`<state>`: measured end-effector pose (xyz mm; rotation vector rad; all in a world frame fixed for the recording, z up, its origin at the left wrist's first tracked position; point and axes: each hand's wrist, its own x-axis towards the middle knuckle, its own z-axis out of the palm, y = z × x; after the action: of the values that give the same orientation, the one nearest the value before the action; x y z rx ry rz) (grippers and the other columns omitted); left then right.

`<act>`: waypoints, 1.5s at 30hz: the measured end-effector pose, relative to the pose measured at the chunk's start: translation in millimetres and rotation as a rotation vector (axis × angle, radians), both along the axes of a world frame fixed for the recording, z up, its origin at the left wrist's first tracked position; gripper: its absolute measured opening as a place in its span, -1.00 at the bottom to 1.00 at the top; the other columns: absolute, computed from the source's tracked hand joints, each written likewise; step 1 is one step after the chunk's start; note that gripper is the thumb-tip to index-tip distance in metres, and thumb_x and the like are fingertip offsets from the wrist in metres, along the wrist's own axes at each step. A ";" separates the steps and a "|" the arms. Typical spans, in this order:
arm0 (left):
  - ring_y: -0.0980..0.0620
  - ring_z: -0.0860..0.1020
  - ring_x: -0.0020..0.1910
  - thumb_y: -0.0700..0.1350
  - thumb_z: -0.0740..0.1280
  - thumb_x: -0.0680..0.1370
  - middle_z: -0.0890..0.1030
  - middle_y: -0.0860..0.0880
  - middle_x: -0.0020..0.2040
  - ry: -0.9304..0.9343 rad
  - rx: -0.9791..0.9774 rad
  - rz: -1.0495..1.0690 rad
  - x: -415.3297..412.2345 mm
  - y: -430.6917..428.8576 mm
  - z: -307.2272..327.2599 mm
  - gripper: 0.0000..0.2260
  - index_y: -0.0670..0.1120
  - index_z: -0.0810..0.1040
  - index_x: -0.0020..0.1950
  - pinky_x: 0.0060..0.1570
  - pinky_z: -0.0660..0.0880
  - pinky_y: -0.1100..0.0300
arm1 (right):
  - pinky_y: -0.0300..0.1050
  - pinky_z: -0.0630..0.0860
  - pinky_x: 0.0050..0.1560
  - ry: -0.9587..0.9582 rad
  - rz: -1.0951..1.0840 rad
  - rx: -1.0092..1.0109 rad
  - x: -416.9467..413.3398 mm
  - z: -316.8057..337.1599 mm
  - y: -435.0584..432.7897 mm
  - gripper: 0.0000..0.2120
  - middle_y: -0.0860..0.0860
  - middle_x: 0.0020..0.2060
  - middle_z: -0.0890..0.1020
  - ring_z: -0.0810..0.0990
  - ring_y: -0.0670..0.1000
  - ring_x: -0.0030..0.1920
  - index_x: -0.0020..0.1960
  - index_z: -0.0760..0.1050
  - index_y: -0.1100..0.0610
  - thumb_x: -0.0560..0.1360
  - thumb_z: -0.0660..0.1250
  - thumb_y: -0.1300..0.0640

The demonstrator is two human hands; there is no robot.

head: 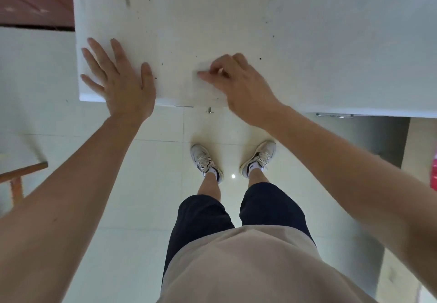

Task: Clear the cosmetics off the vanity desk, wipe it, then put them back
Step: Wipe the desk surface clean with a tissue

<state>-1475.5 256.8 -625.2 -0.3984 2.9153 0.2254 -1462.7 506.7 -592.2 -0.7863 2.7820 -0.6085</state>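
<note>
Head view puts you over the vanity desk (212,18), with both hands on its top. Your left hand (118,77) lies flat near the desk's front left corner, fingers straight and spread, holding nothing. I judge it is there to brace you and steady the desk while the other hand works. Your right hand (236,80) sits near the middle of the desk's front edge, fingers curled and bunched with the thumb onto a pale wipe (208,88) pressed against the top. The wipe is nearly the desk's colour, so its outline is faint and I cannot tell how far it reaches under your palm. That grip suits wiping, with pressure going through the fingertips.

No cosmetics show anywhere on the desk, so the clearing looks done and wiping is the step in hand. The desk top is white, matte and flat. Dark specks (260,59) are scattered around your hands and toward the desk's back, and there is a grey smudge (127,1) near its back left. Most of these marks lie apart from the wipe, so expect to reach further in. A small metal knob (209,111) pokes out just below the desk's front edge, between your hands.
</note>
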 end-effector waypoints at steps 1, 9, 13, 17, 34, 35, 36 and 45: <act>-0.28 -0.19 0.54 0.23 -0.05 0.59 -0.17 -0.26 0.57 -0.033 0.007 0.000 0.5 -2.7 -1.4 -0.33 -0.10 -0.08 0.59 0.41 -0.20 -0.37 | -0.04 0.46 0.01 0.054 -0.098 -0.004 -21.2 -0.1 5.5 -0.38 0.16 0.19 0.51 0.45 0.22 0.12 0.40 0.46 0.09 0.42 0.07 0.46; -0.21 -0.25 0.54 0.31 -0.09 0.59 -0.22 -0.19 0.58 -0.066 0.074 -0.007 1.8 -11.7 -1.3 -0.33 -0.02 -0.13 0.59 0.39 -0.30 -0.33 | -0.14 0.47 0.02 -0.011 -0.548 0.140 -93.9 -17.7 -6.7 -0.43 0.06 0.27 0.39 0.37 0.00 0.12 0.38 0.37 0.09 0.42 0.06 0.42; -0.15 -0.23 0.56 0.28 -0.14 0.61 -0.17 -0.14 0.59 -0.005 0.170 0.036 3.6 -12.7 1.8 -0.37 -0.01 -0.06 0.60 0.42 -0.32 -0.25 | 0.08 0.46 0.01 -0.047 -0.067 0.052 -23.6 -17.7 -46.2 -0.35 0.13 0.22 0.47 0.40 0.22 0.14 0.39 0.42 0.12 0.35 0.11 0.48; -0.15 -0.15 0.57 0.26 -0.15 0.62 -0.11 -0.18 0.59 0.119 0.134 0.123 -9.0 -28.4 3.7 -0.35 -0.08 -0.07 0.60 0.41 -0.29 -0.26 | 0.00 0.47 0.04 -0.158 0.260 -0.053 3.1 -9.7 -38.5 -0.43 0.08 0.14 0.56 0.45 0.15 0.10 0.26 0.58 0.08 0.39 0.14 0.48; -0.11 -0.08 0.57 0.55 -0.21 0.40 -0.10 -0.15 0.60 0.000 0.135 0.220 -31.6 -42.2 1.1 -0.04 -0.08 -0.17 0.59 0.46 -0.07 -0.25 | 0.09 0.51 0.01 -0.060 -0.396 -0.117 71.6 -18.1 -51.7 -0.33 0.25 0.12 0.56 0.50 0.31 0.04 0.30 0.54 0.25 0.24 0.14 0.54; -0.11 -0.07 0.57 0.55 -0.22 0.40 -0.10 -0.15 0.60 0.000 0.139 0.219 -32.6 -42.0 0.8 -0.05 -0.08 -0.17 0.59 0.46 -0.06 -0.24 | 0.11 0.54 -0.02 -0.105 -0.287 -0.183 80.8 -17.5 -65.6 -0.40 0.24 0.10 0.59 0.53 0.31 0.04 0.26 0.56 0.28 0.27 0.19 0.55; -0.11 -0.07 0.57 0.55 -0.22 0.40 -0.10 -0.15 0.60 0.000 0.145 0.222 -33.7 -42.4 0.3 -0.05 -0.08 -0.16 0.59 0.46 -0.06 -0.23 | 0.12 0.55 -0.03 -0.127 -0.193 -0.227 85.9 -15.6 -75.7 -0.46 0.23 0.08 0.61 0.55 0.30 0.04 0.23 0.58 0.29 0.30 0.24 0.56; -0.06 -0.06 0.57 0.51 -0.21 0.42 -0.09 -0.10 0.60 0.002 0.268 0.261 -34.0 -47.1 0.0 -0.07 -0.10 -0.19 0.58 0.46 -0.07 -0.15 | -0.41 0.24 0.18 0.018 -0.871 -0.221 -40.8 -10.6 4.7 -0.52 0.14 0.14 0.44 0.38 0.00 0.12 0.34 0.51 0.19 0.48 0.09 0.38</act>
<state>-1509.5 209.7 -625.2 -0.7291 2.7743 0.6440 -1503.5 511.5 -602.7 0.4654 3.0110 -1.0370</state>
